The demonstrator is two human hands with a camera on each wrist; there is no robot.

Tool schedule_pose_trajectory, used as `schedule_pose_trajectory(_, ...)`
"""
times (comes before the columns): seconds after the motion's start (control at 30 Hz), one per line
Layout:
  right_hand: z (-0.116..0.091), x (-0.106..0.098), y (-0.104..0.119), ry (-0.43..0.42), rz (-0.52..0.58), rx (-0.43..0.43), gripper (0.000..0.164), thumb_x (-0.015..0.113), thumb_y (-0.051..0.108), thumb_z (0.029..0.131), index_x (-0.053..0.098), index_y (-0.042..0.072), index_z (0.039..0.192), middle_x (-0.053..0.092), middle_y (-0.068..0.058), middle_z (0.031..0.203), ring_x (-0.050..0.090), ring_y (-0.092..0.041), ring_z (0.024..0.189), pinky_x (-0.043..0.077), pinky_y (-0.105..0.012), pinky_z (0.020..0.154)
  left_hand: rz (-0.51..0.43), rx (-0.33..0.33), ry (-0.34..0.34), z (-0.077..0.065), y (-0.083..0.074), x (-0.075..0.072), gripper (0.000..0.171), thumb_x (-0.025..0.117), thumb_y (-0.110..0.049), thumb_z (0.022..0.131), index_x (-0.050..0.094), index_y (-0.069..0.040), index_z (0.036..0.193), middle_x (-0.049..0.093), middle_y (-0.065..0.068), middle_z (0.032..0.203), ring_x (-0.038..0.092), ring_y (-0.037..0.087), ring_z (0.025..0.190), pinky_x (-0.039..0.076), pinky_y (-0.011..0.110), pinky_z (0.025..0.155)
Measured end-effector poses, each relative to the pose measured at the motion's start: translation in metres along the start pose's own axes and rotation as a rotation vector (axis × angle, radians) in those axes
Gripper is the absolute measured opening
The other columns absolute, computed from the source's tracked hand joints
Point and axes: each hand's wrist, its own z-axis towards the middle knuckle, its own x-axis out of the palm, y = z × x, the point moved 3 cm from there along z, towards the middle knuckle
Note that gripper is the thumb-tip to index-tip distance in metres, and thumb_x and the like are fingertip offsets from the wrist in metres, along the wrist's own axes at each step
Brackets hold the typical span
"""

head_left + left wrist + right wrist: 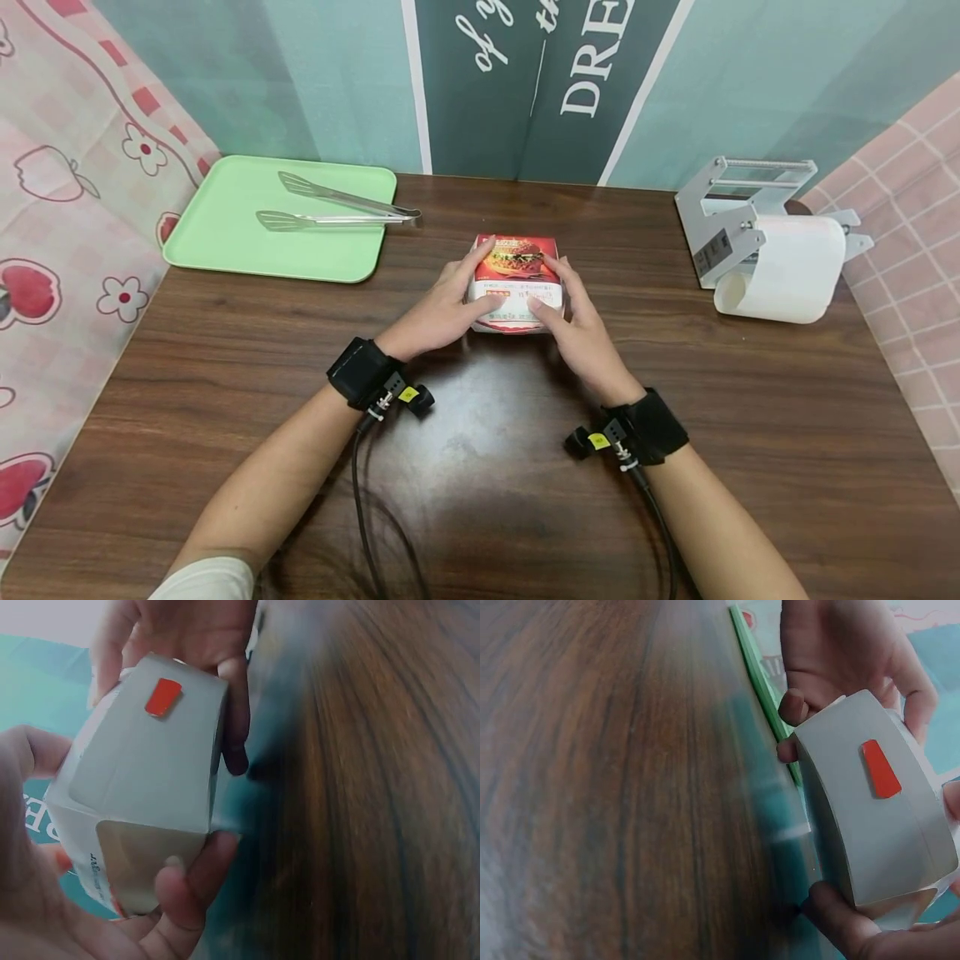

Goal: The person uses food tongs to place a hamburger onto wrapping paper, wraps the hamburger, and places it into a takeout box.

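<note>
A burger box [516, 285] is held between both hands over the middle of the table. Its top has a red panel with a burger picture and a white printed panel. My left hand [448, 307] grips the left side, thumb on top. On the right side, my right hand [588, 333] grips likewise, its thumb over the white part. In the left wrist view the box's white front [161, 757] shows a small red tab, with fingertips curled beneath the lower edge. The right wrist view shows the same front face [877, 825], fingers of both hands under it.
A light green tray [225, 242] lies at the back left, with metal tongs [337, 218] resting on it. At the back right stands a grey holder [723, 242] with a white roll [798, 271]. A printed backdrop [360, 83] borders the table's far edge. Cables [363, 525] trail from both wrist cameras.
</note>
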Motion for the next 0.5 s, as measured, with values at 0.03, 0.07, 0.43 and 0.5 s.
schedule_pose_trajectory(0.03, -0.0001, 0.0001, 0.0002, 0.005, -0.009, 0.004, 0.064, 0.056, 0.031, 0.104, 0.025, 0.030, 0.160, 0.000, -0.001, 0.173, -0.002, -0.013, 0.159, 0.007, -0.050, 0.129, 0.017, 0.002, -0.003, -0.0003, -0.0008, -0.0006, 0.078, 0.061, -0.035, 0.100, 0.015, -0.036, 0.163, 0.027, 0.017, 0.160, 0.029, 0.027, 0.145, 0.035, 0.055, 0.116)
schedule_pose_trajectory(0.07, 0.0000, 0.0001, 0.0005, 0.009, -0.021, 0.004, 0.066, 0.056, 0.032, 0.104, 0.023, 0.030, 0.161, -0.001, -0.001, 0.173, -0.002, -0.013, 0.159, 0.007, -0.050, 0.129, 0.032, 0.002, -0.007, -0.0008, -0.0013, -0.0012, 0.077, 0.060, -0.037, 0.100, 0.016, -0.036, 0.163, 0.029, 0.017, 0.159, 0.031, 0.027, 0.144, 0.035, 0.054, 0.116)
schedule_pose_trajectory(0.43, -0.0004, -0.0015, 0.0026, -0.060, -0.084, -0.102, 0.079, 0.066, 0.028, 0.099, 0.019, 0.027, 0.163, 0.031, -0.010, 0.163, 0.049, -0.023, 0.135, 0.047, -0.042, 0.108, 0.170, 0.029, -0.069, -0.0050, -0.0056, -0.0079, 0.079, 0.056, -0.050, 0.100, 0.011, -0.034, 0.163, 0.029, 0.013, 0.163, 0.036, 0.026, 0.147, 0.036, 0.051, 0.117)
schedule_pose_trajectory(0.5, -0.0013, -0.0020, 0.0031, -0.069, -0.094, -0.122, 0.080, 0.069, 0.025, 0.097, 0.022, 0.025, 0.162, 0.040, -0.013, 0.157, 0.054, -0.025, 0.131, 0.051, -0.042, 0.105, 0.199, 0.031, -0.082, -0.0058, -0.0060, -0.0082, 0.079, 0.057, -0.050, 0.100, 0.012, -0.034, 0.163, 0.031, 0.014, 0.162, 0.040, 0.027, 0.143, 0.040, 0.052, 0.114)
